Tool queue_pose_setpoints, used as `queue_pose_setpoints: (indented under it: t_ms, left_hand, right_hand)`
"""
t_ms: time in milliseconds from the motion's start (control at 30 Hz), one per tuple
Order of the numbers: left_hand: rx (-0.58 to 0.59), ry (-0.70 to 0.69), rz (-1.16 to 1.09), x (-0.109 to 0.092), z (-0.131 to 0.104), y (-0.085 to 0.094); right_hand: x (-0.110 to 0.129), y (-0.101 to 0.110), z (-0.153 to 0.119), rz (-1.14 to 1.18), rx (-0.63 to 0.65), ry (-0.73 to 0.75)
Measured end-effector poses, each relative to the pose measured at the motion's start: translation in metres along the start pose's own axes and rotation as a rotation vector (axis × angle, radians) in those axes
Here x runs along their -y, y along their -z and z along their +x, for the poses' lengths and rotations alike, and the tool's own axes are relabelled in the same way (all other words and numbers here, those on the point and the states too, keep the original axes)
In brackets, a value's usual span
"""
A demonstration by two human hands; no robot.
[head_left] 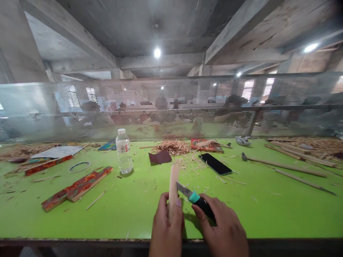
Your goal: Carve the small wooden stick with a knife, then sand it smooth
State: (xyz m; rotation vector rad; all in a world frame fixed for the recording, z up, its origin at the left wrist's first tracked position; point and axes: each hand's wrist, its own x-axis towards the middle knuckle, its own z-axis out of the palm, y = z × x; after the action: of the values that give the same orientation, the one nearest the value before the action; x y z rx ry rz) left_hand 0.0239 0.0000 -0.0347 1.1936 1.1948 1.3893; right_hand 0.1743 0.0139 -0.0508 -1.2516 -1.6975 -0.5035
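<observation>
While left hand [167, 235] clasps wooden piece [173, 182]: keep thumb [178, 204] below blade [183, 189].
Right hand [224, 222]: closed around knife [194, 197]; prefer shallow strokes.

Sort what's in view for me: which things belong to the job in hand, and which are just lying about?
In the job:
wood strip, in the left hand
knife, in the right hand
shavings, likely its waste

Apparently lying about:
bottle
phone
ring

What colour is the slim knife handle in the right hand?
Black knife handle with a turquoise collar, best seen in the head view.
</observation>
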Motion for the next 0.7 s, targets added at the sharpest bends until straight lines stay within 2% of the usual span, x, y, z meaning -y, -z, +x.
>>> queue_pose_setpoints:
  t_ms: [100, 167, 500, 700]
  left_hand:
    - [0.164, 0.068, -0.098, -0.0007, -0.0002, 0.001]
    - [0.226, 0.06, -0.095, -0.0024, -0.0015, 0.0011]
    - [0.196, 0.088, 0.106, -0.0085, -0.0054, 0.0011]
    - [0.121, 0.042, 0.167, -0.008, -0.0064, -0.0013]
  right_hand:
    - [-0.0002, 0.0002, -0.0012, -0.008, 0.005, -0.005]
    - [0.0, -0.0001, -0.0019, -0.011, 0.0, -0.013]
    - [-0.0001, 0.0006, -0.002, 0.032, -0.008, 0.0]
    - [0.0011, 0.0013, -0.0018, 0.036, -0.016, 0.001]
